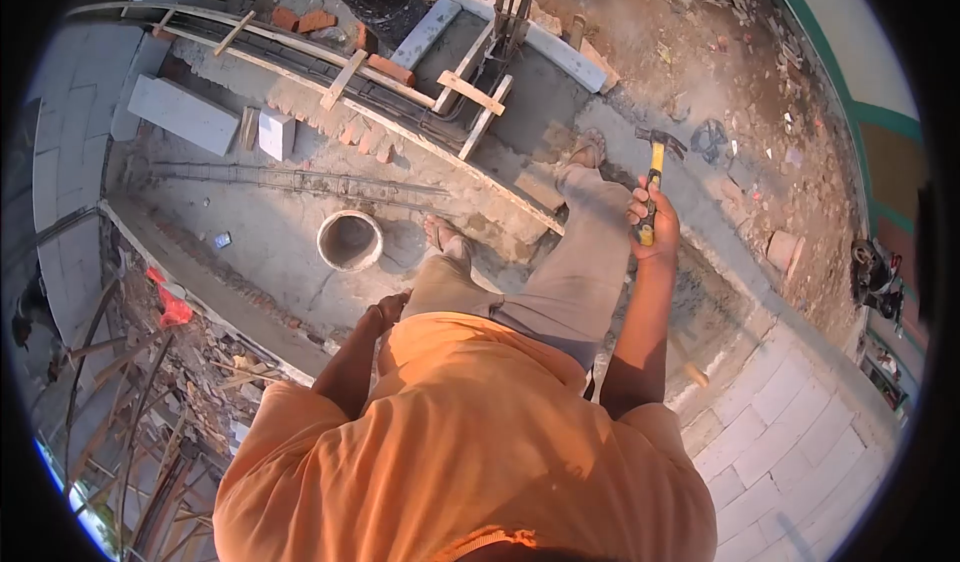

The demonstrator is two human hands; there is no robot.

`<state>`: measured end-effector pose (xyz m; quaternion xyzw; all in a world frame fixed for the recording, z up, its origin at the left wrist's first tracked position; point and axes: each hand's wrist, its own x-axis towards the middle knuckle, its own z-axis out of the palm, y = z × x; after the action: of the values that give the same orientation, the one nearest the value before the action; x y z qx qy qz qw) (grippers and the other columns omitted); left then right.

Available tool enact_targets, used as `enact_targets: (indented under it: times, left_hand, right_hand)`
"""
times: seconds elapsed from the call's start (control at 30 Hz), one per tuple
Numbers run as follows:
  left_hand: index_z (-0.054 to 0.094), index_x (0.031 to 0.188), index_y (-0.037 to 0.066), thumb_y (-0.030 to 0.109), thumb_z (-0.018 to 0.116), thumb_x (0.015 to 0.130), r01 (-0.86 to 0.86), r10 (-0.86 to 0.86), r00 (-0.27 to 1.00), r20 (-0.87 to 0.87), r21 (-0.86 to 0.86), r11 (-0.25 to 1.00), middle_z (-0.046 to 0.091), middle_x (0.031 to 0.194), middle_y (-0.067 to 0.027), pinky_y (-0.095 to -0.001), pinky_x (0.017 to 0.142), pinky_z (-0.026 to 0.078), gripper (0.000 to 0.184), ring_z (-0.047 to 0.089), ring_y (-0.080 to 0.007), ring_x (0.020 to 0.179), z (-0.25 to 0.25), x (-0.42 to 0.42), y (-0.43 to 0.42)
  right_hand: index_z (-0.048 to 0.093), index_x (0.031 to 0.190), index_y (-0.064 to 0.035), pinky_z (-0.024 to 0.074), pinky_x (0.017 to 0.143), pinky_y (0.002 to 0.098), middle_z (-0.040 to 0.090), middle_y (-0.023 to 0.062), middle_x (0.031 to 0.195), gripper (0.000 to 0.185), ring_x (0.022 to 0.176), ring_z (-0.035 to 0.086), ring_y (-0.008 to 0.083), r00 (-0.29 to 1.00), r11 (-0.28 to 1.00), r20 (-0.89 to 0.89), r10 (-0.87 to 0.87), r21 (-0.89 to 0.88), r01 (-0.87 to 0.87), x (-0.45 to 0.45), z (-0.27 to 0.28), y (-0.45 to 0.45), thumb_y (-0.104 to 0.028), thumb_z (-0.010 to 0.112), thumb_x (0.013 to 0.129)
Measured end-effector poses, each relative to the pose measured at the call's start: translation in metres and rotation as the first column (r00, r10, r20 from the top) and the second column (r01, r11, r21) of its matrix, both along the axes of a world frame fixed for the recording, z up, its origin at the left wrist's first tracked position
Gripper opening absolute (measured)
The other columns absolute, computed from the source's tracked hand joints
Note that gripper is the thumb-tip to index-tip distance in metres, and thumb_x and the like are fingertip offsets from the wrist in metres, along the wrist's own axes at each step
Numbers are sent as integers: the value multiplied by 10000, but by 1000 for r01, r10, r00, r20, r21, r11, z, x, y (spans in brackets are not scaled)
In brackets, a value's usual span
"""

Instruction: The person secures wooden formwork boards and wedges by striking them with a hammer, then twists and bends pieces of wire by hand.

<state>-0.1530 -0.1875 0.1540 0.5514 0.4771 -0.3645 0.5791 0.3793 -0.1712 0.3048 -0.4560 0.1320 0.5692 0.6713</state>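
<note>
My right hand (655,224) is wrapped around the yellow and black handle of a claw hammer (655,167). The hammer's dark metal head points up and away from me, above the ground beside my right leg. Against my left thigh rests my left hand (393,307), with its fingers mostly hidden, so what they do is not visible. Between my feet and the beam ahead runs a wooden formwork board (450,167), with steel rebar (385,99) lying inside the form and short wooden cross-pieces (344,79) across its top.
A round mortar-coated ring or pot (350,241) stands left of my left foot. White blocks (183,114) and a thin rebar cage (300,179) lie farther left. Upright rebar (515,7) rises ahead. Block walls (790,412) flank me; rubble (740,22) covers the ground at right.
</note>
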Motion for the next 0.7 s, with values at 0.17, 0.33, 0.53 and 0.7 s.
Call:
enact_targets:
  times: [0.17,0.33,0.53,0.7]
  left_hand:
    - [489,1265,15,433,351,949,-215,212,975,69,48,975,534,1264,-191,-382,923,416,542,509,-309,1163,14,16,1]
    - [449,1315,53,405,461,925,-677,691,722,-32,-237,697,496,1322,-123,-480,937,381,525,491,-299,1170,4,13,15]
    - [460,1315,93,398,522,899,-759,767,642,2,-141,636,518,1284,-125,-501,932,396,519,512,-305,1156,-18,-22,-3]
    - [480,1296,27,401,514,897,-260,267,959,-94,83,962,503,1302,-191,-392,978,392,549,502,-307,1191,-13,-54,16]
  right_hand:
    - [527,940,-93,414,417,287,461,2,679,101,494,458,124,898,935,434,66,-341,97,-17,0,-131,-183,538,896]
    - [495,810,-87,404,407,316,475,46,646,141,460,472,146,805,541,301,512,-840,-30,-45,-97,-316,-207,490,884]
    - [500,846,-86,410,411,314,473,38,652,115,464,474,140,913,490,188,363,-872,-15,-82,-104,-355,-193,493,889]
    - [504,877,-85,414,415,312,472,32,658,98,468,475,134,919,664,390,61,-703,255,-53,-89,-318,-182,496,893]
